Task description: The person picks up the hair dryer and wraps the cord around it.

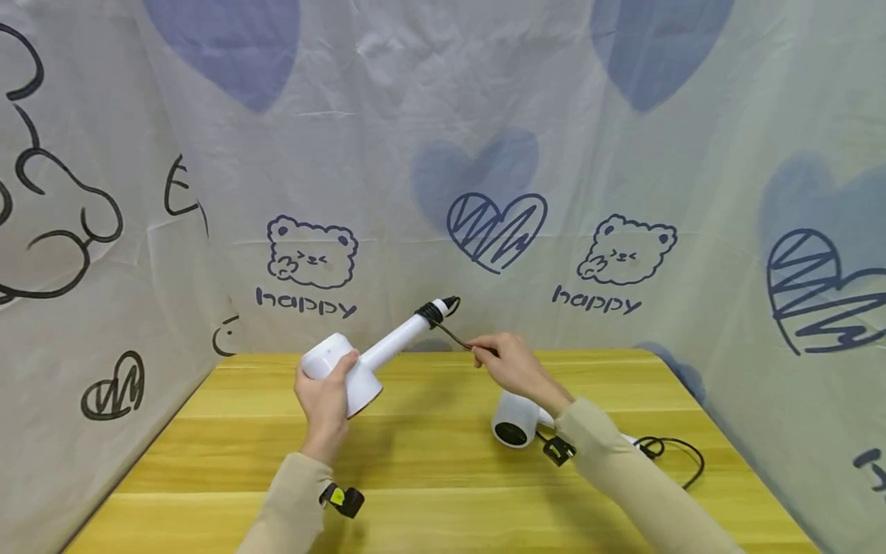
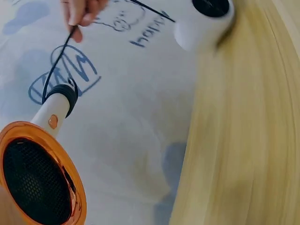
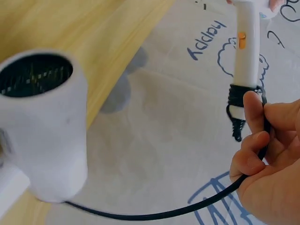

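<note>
My left hand (image 1: pixel 325 400) grips a white hair dryer (image 1: pixel 398 346) by its head, holding it up over the table with the handle slanting up to the right. Black cord (image 3: pixel 241 95) is wound in several turns around the handle's end. From those turns a stretch of cord (image 2: pixel 52 70) runs to my right hand (image 1: pixel 511 362), whose thumb and fingers pinch it. In the left wrist view the dryer's orange-rimmed grille (image 2: pixel 35 180) faces the camera. More cord (image 3: pixel 154 216) hangs from the right hand and passes behind a second white hair dryer (image 3: pixel 51 126).
That second dryer lies on the wooden table (image 1: pixel 415 462) under the right forearm, partly hidden by the sleeve. A looped black cord (image 1: pixel 681 446) lies right of it. A printed cloth (image 1: pixel 388 154) hangs behind the table and along both sides.
</note>
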A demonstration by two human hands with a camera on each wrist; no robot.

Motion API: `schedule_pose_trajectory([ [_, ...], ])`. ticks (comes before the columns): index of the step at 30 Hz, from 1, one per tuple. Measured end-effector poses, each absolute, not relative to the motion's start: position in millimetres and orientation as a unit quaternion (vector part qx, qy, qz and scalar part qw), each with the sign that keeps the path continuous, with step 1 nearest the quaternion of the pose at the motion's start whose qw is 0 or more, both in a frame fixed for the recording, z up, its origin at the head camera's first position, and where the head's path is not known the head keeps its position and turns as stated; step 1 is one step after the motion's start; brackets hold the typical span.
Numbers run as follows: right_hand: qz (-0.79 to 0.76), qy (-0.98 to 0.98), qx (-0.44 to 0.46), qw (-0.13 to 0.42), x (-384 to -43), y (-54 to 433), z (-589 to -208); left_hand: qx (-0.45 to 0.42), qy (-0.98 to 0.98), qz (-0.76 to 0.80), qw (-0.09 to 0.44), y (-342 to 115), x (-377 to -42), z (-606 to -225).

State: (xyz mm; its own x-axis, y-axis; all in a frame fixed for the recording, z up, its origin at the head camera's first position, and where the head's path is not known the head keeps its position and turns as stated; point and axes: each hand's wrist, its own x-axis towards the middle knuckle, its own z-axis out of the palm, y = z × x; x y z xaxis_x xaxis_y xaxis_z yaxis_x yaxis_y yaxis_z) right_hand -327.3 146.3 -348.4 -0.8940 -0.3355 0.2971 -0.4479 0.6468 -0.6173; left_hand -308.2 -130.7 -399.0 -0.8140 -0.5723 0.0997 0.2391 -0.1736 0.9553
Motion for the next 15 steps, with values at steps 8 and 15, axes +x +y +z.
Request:
schedule_pose_trajectory([
  [8,0.362,-0.894,0.251,0.085,-327.0,153.1,-344.5,0.186,-0.456,-0.858,0.146,-129.9,-306.6,-393.9],
  [15,0.432,-0.871,0.232,-0.026,-334.8,177.3,-344.2,0.117,-0.394,-0.911,0.03,-127.9,-302.2,-386.6],
])
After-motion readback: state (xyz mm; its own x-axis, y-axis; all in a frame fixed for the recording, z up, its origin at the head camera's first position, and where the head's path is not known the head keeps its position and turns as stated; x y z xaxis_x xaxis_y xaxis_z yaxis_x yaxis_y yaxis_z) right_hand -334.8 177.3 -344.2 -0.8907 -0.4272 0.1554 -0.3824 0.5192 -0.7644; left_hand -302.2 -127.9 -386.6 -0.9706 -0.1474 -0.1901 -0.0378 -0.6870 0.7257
